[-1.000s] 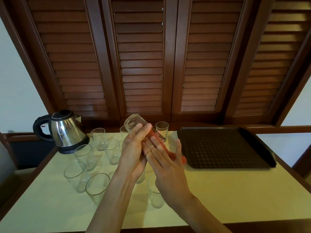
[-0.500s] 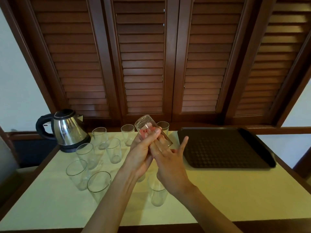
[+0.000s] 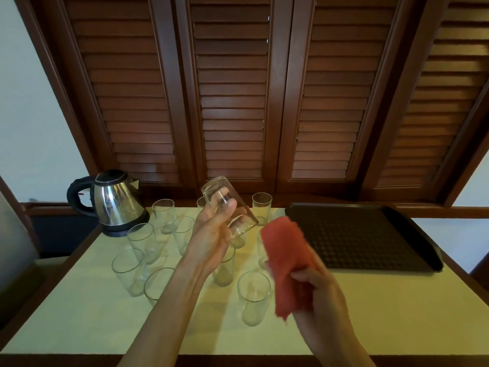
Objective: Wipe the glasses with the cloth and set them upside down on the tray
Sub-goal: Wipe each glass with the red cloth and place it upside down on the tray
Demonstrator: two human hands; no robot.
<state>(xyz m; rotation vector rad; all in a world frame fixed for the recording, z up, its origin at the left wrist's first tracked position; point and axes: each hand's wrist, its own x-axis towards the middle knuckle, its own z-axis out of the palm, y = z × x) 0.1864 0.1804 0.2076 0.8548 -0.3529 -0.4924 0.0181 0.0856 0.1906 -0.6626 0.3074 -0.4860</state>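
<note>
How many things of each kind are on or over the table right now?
Glasses: 12 (11 on table, some partly hidden; 1 glass in left hand)
Cloth: 1, in right hand
Tray: 1
Kettle: 1
Total: 15

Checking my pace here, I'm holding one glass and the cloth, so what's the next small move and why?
Probably carry the glass rightward and set it mouth down on the tray. The left hand holds it tilted, base up, the red cloth in the right hand is clear of it, and the tray holds no glasses yet.
</note>
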